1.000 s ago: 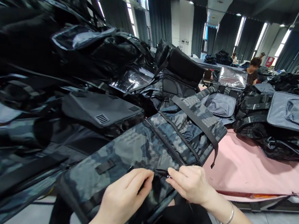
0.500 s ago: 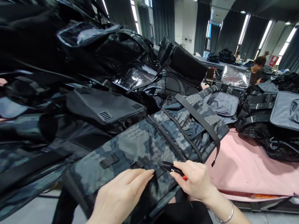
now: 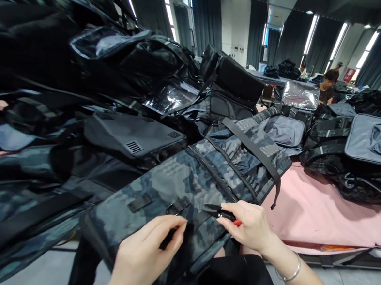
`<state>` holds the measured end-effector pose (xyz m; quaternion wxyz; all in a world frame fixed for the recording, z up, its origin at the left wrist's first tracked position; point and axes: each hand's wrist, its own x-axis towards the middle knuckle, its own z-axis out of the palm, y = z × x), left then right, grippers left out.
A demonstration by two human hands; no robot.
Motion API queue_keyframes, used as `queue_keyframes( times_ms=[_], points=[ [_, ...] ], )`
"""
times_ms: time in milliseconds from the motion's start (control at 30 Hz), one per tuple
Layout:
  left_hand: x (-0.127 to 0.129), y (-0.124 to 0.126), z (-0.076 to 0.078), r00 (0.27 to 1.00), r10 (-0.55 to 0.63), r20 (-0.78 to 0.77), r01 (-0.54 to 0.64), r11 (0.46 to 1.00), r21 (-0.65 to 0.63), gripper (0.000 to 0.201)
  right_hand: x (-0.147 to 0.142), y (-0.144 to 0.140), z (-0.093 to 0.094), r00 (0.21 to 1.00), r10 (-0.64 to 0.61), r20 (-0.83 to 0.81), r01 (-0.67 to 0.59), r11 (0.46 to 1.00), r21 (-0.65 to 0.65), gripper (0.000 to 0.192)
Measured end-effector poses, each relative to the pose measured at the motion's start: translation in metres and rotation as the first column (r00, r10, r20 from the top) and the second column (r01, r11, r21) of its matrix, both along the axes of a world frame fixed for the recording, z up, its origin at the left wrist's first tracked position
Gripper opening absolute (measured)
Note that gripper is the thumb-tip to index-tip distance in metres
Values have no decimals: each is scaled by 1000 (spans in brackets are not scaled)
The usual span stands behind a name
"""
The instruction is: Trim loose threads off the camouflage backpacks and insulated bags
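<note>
A great heap of dark, glossy bags (image 3: 77,73) fills the left side and spills toward the centre, and to the right lies a pink table surface (image 3: 325,215) carrying another pile of grey and black bags (image 3: 366,149). Leaning off the heap toward the person, with its lower end close above the lap, is a camouflage bag (image 3: 190,186), tilted so its black webbing strap (image 3: 258,154) runs across the upper end. The right forearm comes in from the lower right, bare, with a thin bracelet (image 3: 289,273) at the wrist; the right hand (image 3: 251,227) rests at the bag's right edge, palm down, fingers curled together around a small pair of black thread snips (image 3: 218,212) with a bit of red at the handle, the blades pointing left over the fabric. The left hand (image 3: 144,257) rises from the bottom edge, back of the hand to the camera, its thumb and forefinger pinched on something small and dark at the bag's front panel, just below a short black loop (image 3: 177,205); what exactly is pinched cannot be told. The two hands are near each other but apart.
</note>
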<state>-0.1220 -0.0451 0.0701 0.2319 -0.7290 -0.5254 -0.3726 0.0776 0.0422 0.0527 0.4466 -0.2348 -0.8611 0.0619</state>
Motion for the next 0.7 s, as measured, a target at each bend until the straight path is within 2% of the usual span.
queue_keyframes(
  times_ms=[100,200,300,433,533,600,700],
  points=[
    [-2,-1,-3,999,6,43,-6,1000,-14,6,0,-4,6,1000,27,9,-27,999,-42,28],
    [-2,-1,-5,998,-11,67,13,999,-33,7,-3,-10,11,995,37,88,-35,999,-31,30],
    [-1,0,-5,998,-13,61,14,1000,-15,7,-7,-13,11,984,8,175,-10,1000,7,30],
    [0,0,-4,999,-35,31,35,999,-6,8,-10,-13,8,973,-33,227,35,999,-4,29],
    [-1,-5,-2,995,-27,93,29,999,-26,9,-10,-11,7,985,-13,172,22,998,-52,27],
    [-6,-15,-6,979,18,202,-9,999,-45,10,-9,-10,8,996,9,83,1,993,-119,26],
    [-19,-40,-23,916,66,397,-58,998,-30,19,-8,-8,10,997,27,-72,-42,973,-226,24]
  ],
)
